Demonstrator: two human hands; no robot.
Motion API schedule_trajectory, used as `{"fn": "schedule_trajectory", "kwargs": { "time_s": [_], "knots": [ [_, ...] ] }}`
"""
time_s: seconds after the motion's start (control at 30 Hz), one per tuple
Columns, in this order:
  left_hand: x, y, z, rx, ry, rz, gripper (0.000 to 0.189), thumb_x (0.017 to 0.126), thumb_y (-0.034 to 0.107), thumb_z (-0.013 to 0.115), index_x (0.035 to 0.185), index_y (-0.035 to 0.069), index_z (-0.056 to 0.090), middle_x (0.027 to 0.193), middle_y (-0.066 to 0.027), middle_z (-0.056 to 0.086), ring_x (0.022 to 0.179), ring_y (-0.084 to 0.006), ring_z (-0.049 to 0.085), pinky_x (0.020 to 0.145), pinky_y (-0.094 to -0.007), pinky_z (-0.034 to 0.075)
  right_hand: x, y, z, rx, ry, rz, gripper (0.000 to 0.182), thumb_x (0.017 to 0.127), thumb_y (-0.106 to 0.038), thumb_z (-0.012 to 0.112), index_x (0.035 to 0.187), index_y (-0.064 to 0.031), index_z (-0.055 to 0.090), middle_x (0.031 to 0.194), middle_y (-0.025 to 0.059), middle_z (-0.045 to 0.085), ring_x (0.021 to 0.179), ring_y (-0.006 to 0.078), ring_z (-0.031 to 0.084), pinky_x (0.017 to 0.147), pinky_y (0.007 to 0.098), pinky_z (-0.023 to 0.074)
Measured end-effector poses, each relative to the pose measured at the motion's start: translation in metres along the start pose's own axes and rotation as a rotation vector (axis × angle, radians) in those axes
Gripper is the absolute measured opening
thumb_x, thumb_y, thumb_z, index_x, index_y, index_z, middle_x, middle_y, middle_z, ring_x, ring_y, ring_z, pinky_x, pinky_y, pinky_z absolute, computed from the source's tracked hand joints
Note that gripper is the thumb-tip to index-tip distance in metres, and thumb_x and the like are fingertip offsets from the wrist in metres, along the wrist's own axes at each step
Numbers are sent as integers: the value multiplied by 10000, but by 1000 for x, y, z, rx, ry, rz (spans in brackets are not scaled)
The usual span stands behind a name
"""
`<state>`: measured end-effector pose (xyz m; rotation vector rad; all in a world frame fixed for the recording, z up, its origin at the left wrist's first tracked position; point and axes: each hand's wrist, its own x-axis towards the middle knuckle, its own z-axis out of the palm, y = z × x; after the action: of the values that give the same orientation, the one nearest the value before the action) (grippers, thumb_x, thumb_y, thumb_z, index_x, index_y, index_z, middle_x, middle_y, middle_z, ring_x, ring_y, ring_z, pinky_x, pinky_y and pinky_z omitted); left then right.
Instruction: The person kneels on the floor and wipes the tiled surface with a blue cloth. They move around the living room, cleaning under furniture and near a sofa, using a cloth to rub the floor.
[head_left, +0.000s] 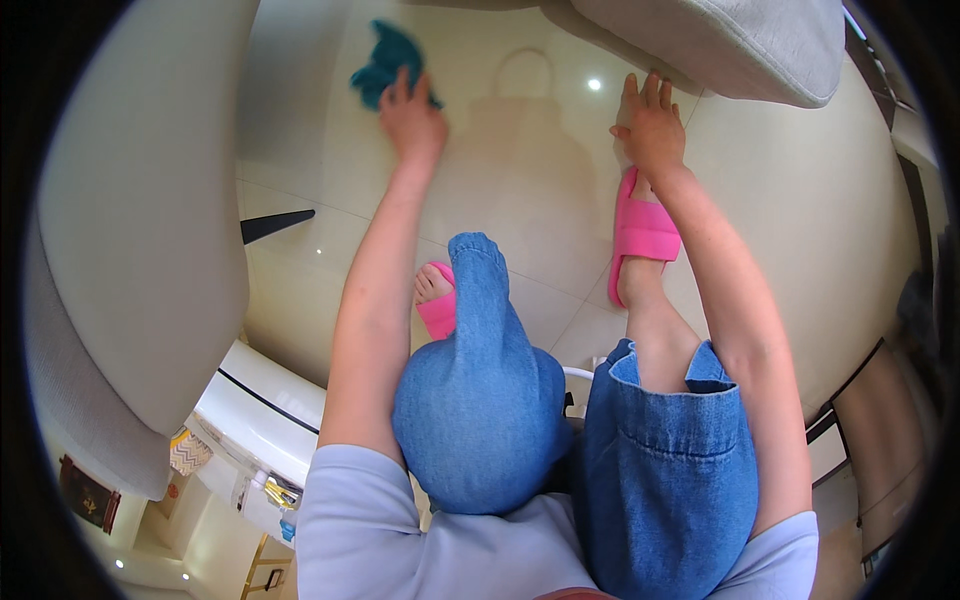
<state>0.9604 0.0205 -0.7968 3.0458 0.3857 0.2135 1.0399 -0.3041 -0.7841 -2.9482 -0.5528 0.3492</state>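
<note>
A dark teal cloth (388, 64) lies crumpled on the tiled floor at the upper left of the view. My left hand (415, 116) is at its lower right edge, fingers spread and slightly blurred; whether they grip the cloth I cannot tell. My right hand (654, 127) is spread, palm down and holding nothing, beside the grey upholstered furniture and just beyond my pink slide sandal (649, 229). The other pink sandal (439, 313) shows partly behind my knee in blue denim.
Grey upholstered furniture (150, 187) stands along the left, with a black tapered leg (277, 225) on the floor. Another grey padded piece (735, 45) overhangs the floor at the upper right. A glossy white furniture piece (262, 397) is at the lower left.
</note>
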Motion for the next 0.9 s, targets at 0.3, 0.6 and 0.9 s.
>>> {"fn": "schedule_trajectory", "kwargs": {
  "time_s": [0.3, 0.6, 0.9],
  "knots": [
    [-36, 123, -17, -291, -228, 624, 466, 700, 29, 602, 1140, 183, 628, 1403, -8, 456, 1237, -305, 446, 976, -456, 383, -3, 4, -9, 89, -15, -22, 813, 712, -236, 772, 1416, -173, 369, 1487, 135, 305, 1359, 327, 317, 1035, 407, 398],
    [-152, -50, -40, -54, -28, -185, 457, 727, 66, 584, 1179, 126, 616, 1359, -116, 477, 1155, -356, 469, 978, -449, 380, -3, 1, -7, 107, -31, -6, 823, 701, -240, 785, 1410, -174, 373, 1485, 132, 304, 1369, 323, 301, 1060, 429, 370],
    [-139, -71, -22, 76, 12, -535, 464, 777, 94, 568, 1239, 126, 595, 1367, -166, 454, 1167, -385, 446, 988, -431, 366, -2, -2, -6, 92, -25, -11, 811, 711, -241, 777, 1410, -168, 372, 1490, 133, 296, 1367, 326, 305, 1056, 435, 373]
  ]
}}
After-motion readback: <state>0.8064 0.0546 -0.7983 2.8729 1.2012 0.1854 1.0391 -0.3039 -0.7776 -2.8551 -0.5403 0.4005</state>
